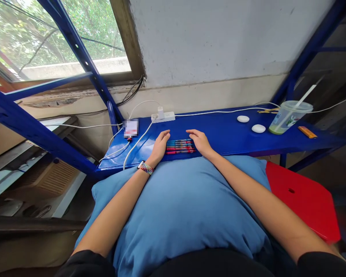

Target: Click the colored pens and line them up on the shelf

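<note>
Blue and red pens (pixel 180 146) lying left-to-right, ends pointing at left hand (pixel 160 145) and right hand (pixel 201 142), both about equally near. Fingers loosely bent, unclamped; touching ends? can't tell.

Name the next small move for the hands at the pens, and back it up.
Probably a light inward press of both hands to square up the pens: they lie side by side on the blue table, with the left hand by their left ends and the right hand by their right ends.
</note>
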`<state>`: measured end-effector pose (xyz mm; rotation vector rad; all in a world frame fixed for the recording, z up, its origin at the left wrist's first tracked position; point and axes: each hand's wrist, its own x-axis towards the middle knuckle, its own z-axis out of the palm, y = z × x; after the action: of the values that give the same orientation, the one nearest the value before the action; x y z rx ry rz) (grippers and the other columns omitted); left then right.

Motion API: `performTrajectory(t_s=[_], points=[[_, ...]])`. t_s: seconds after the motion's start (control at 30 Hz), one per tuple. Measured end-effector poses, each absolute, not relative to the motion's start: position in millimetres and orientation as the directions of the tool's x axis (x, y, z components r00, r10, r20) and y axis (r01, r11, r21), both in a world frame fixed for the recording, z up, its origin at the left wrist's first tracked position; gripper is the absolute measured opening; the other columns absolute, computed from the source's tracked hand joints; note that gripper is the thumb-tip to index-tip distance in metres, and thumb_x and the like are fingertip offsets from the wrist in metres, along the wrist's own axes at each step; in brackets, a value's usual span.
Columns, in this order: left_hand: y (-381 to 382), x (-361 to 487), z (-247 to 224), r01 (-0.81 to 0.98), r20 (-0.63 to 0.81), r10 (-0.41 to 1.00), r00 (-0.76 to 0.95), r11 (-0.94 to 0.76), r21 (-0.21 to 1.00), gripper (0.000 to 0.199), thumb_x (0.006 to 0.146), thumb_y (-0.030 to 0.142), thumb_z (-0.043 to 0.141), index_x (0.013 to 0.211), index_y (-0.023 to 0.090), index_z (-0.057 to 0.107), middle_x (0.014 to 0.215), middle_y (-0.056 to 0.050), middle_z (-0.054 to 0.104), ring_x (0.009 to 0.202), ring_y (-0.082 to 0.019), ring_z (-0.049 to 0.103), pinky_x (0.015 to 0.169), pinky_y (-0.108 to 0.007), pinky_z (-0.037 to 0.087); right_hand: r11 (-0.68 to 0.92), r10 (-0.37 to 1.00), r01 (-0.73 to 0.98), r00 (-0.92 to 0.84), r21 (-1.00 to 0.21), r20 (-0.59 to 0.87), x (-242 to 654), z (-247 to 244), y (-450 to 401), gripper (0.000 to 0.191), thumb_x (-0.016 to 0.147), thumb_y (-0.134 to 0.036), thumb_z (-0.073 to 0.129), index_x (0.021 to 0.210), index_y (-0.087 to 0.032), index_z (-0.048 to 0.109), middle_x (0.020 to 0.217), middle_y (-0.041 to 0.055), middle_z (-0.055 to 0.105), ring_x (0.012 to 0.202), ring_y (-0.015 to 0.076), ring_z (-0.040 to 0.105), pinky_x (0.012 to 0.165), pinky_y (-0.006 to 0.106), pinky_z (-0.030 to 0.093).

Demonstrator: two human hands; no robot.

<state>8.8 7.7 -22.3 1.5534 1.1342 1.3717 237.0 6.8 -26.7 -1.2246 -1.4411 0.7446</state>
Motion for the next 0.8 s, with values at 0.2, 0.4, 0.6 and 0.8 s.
performTrajectory(t_s=[0.2, 0.4, 0.6, 0.8], points=[[9, 16, -29, -0.042, 0.291, 0.954, 0.067, -0.289, 0.956, 0.028, 0.098, 0.045, 0.067, 0.112, 0.026, 0.082, 0.135, -0.007, 0.078, 0.143, -0.029, 0.062, 0.128, -0.043, 0.040, 0.253, 0.965, 0.096, 0.043, -0.963, 0.258, 226, -30, 9, 0.035, 0.087, -0.014, 0.059, 0.110, -0.025, 0.084, 0.138, 0.0031, 0.080, 0.147, 0.0274, 0.062, 0.130, 0.046, 0.040], [5, 13, -35, -0.077, 0.264, 0.962, 0.072, -0.259, 0.963, 0.027, 0.099, 0.044, 0.066, 0.107, 0.025, 0.084, 0.130, -0.007, 0.079, 0.137, -0.028, 0.066, 0.126, -0.041, 0.043, 0.247, 0.969, 0.051, 0.016, -0.968, 0.248, 229, -33, 1, 0.036, 0.087, -0.014, 0.059, 0.108, -0.025, 0.086, 0.138, 0.0035, 0.080, 0.147, 0.0269, 0.063, 0.132, 0.047, 0.038], [-2, 14, -32, 0.036, 0.312, 0.950, 0.021, -0.313, 0.949, 0.027, 0.101, 0.042, 0.063, 0.102, 0.026, 0.084, 0.124, -0.008, 0.080, 0.130, -0.029, 0.067, 0.120, -0.042, 0.046, 0.312, 0.948, 0.190, -0.003, -0.931, 0.318, 227, -32, -7, 0.030, 0.091, -0.018, 0.063, 0.109, -0.027, 0.085, 0.137, 0.0047, 0.081, 0.146, 0.0304, 0.064, 0.129, 0.052, 0.041], [-10, 13, -21, 0.149, 0.331, 0.942, -0.057, -0.320, 0.936, 0.020, 0.099, 0.032, 0.063, 0.093, 0.024, 0.080, 0.116, -0.008, 0.081, 0.126, -0.030, 0.067, 0.117, -0.043, 0.045, 0.562, 0.826, 0.306, -0.236, -0.768, 0.511, 227, -21, -29, 0.012, 0.090, -0.022, 0.077, 0.081, -0.028, 0.083, 0.132, 0.0078, 0.082, 0.152, 0.0368, 0.058, 0.130, 0.057, 0.039]])
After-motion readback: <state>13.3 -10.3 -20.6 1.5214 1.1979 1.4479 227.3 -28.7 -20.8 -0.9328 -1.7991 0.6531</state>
